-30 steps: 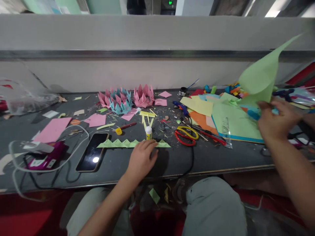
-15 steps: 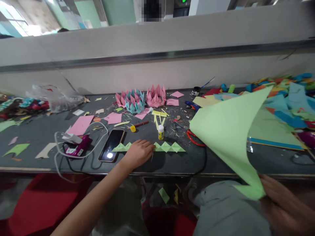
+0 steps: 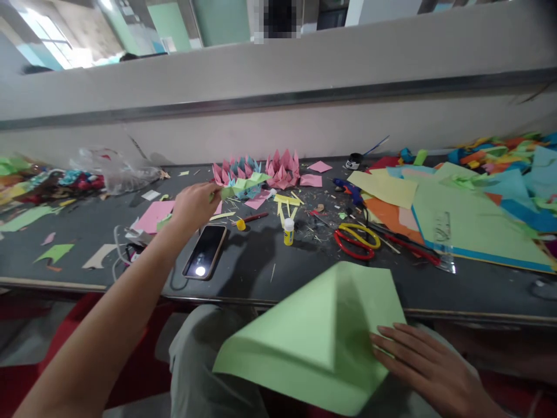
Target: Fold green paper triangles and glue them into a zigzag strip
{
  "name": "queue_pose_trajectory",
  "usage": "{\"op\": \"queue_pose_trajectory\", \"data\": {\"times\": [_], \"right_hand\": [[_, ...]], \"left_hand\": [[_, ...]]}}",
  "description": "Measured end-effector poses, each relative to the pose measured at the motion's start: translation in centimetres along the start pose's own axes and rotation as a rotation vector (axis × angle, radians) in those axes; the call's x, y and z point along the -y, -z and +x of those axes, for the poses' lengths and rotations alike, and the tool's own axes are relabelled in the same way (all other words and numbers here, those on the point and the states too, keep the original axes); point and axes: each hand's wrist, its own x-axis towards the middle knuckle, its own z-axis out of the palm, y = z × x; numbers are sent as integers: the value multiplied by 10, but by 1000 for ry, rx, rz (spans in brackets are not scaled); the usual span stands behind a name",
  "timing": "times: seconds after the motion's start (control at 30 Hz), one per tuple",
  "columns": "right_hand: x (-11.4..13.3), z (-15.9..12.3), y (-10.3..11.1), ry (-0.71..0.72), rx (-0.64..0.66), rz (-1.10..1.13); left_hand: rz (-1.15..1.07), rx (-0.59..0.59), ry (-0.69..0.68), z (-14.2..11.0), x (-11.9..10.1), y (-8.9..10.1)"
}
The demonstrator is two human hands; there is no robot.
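Observation:
My left hand (image 3: 195,204) pinches a folded light-green paper strip (image 3: 246,184), raised over the table. The strip's zigzag points stick out to the right, in front of the paper crowns; its left end is hidden by my fingers. My right hand (image 3: 429,363) is at the right edge of a large light-green paper sheet (image 3: 300,325), with its fingers stretched along the surface and its thumb out of sight. The sheet bends over my lap, below the table's front edge. A glue stick (image 3: 288,233) with a white cap stands upright mid-table.
Pink crowns (image 3: 282,169) and a blue crown stand by the wall. A phone (image 3: 205,251), a yellow cap (image 3: 241,224) and scissors (image 3: 357,241) with red and yellow handles lie across the table. Coloured sheets (image 3: 487,232) pile at the right. A plastic bag (image 3: 117,171) is at the left.
My left hand has lifted the folded strip off the table, moving left and away from me. My right hand has swung the large sheet down and leftward over my lap, uncovering the scissors.

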Motion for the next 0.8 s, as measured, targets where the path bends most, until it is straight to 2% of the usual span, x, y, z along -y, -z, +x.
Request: {"op": "queue_pose_trajectory", "data": {"times": [0.03,0.07,0.17,0.2,0.23,0.3,0.37,0.47,0.53,0.57,0.63,0.7,0.8], "right_hand": [[-4,18,3,128,133,-15],[-6,32,7,184,184,-34],[-10,49,16,233,197,-65],[-10,49,17,226,191,-73],[-11,48,16,215,186,-79],[-11,45,14,174,167,-79],[-5,44,8,73,101,-47],[16,45,-2,-260,-120,64],[35,46,-6,-613,-293,197],[45,47,-7,-823,-346,314],[60,47,-8,-1122,-427,571],[68,47,-6,-1318,-420,811],[66,46,-2,-1488,-232,1021]], "left_hand": [[13,11,28,3,5,-8],[9,2,28,3,8,-15],[-40,-44,31,-14,-2,-27],[-142,-47,16,-25,-11,-29],[-244,-19,13,-38,-20,-32],[-375,149,-47,-67,-41,-40],[-399,276,-142,-96,-57,-53],[-279,303,-191,-128,-71,-75],[-238,283,-189,-140,-75,-85],[-225,267,-183,-144,-77,-87],[-212,247,-185,-147,-81,-88],[-208,239,-195,-149,-85,-85],[-211,221,-196,-152,-92,-83]]}}
